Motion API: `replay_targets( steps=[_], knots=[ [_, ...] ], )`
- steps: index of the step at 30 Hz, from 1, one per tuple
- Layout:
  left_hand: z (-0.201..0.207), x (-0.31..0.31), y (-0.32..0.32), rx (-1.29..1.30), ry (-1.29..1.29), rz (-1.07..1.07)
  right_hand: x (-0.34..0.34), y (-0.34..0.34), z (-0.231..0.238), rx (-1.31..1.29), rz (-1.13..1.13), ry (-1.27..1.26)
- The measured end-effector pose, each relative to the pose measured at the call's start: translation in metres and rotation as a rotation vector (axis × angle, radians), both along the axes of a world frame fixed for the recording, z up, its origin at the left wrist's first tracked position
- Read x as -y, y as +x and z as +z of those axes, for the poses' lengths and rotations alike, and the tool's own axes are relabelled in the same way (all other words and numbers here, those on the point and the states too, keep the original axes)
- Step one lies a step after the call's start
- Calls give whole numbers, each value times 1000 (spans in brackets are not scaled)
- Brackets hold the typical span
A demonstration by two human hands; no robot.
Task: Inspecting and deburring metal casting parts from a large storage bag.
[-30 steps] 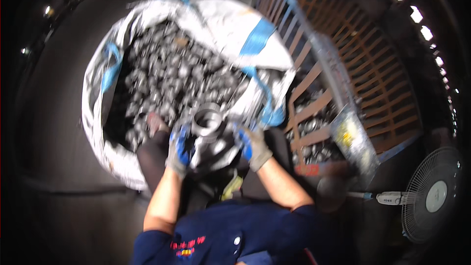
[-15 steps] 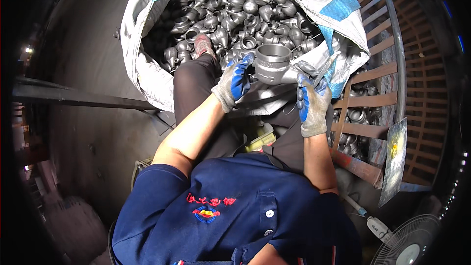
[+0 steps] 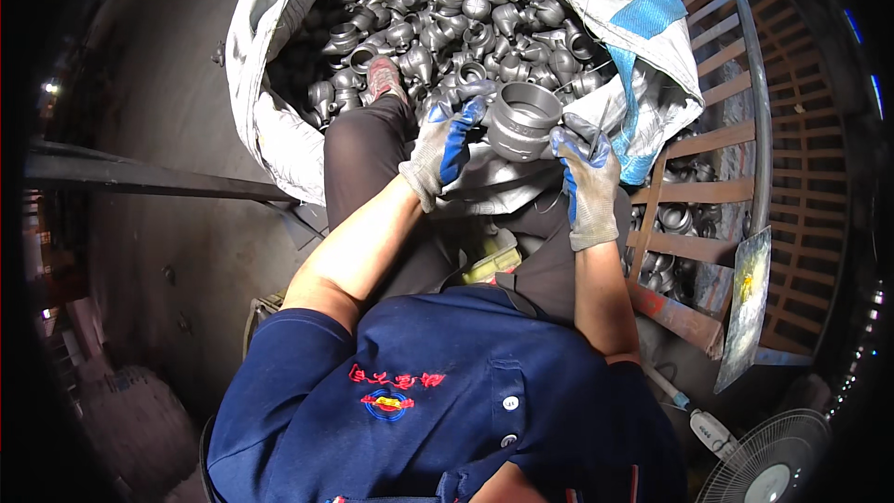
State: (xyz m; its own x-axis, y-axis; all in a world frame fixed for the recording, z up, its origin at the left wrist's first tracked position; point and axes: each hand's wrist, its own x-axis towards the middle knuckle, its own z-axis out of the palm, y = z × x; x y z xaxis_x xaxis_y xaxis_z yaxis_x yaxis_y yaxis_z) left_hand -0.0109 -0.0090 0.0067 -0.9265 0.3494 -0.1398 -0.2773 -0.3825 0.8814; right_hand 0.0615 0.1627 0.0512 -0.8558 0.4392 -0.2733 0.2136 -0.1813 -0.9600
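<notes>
A dark grey metal pipe fitting (image 3: 521, 135) with a wide round mouth is held over the near rim of a big white bag (image 3: 250, 93). My left hand (image 3: 445, 144), in a grey and blue work glove, grips its left side. On the other side, my right hand (image 3: 589, 168), gloved alike, has its fingers closed at the fitting's right end and covers that end. A thin, narrow dark piece (image 3: 602, 121) sticks up by the right fingers; its kind I cannot make out. Many similar fittings (image 3: 475, 5) lie heaped in the bag.
My left foot in a reddish shoe (image 3: 384, 79) rests among the fittings. A rusty slatted metal crate (image 3: 712, 191) holding more fittings stands to the right. A fan (image 3: 768, 480) is at the lower right, and a dark metal bar (image 3: 158, 175) runs along the left.
The pipe fitting has shifted slightly right and turned, so its mouth faces me more and its side outlet is hidden. My right hand has moved a little left, closer to its body.
</notes>
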Motion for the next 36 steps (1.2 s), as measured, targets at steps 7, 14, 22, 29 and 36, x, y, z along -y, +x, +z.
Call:
replay_targets(
  steps=[7, 14, 22, 29, 36],
  knots=[
    [-10, -1, -1, -173, -104, -38, -11, -2, -19, 18, -84, -49],
    [-12, 1, -1, 6, -89, -11, -6, -3, -24, -47, -15, 124],
    [-16, -3, -2, 7, -176, 89, -7, 4, -23, -21, -68, -175],
    [-12, 5, -2, 18, -235, 76, 1, 13, -26, -246, 61, 153],
    [-20, 1, -6, 4, -250, 188, 28, 19, -35, -292, 173, 653]
  ],
)
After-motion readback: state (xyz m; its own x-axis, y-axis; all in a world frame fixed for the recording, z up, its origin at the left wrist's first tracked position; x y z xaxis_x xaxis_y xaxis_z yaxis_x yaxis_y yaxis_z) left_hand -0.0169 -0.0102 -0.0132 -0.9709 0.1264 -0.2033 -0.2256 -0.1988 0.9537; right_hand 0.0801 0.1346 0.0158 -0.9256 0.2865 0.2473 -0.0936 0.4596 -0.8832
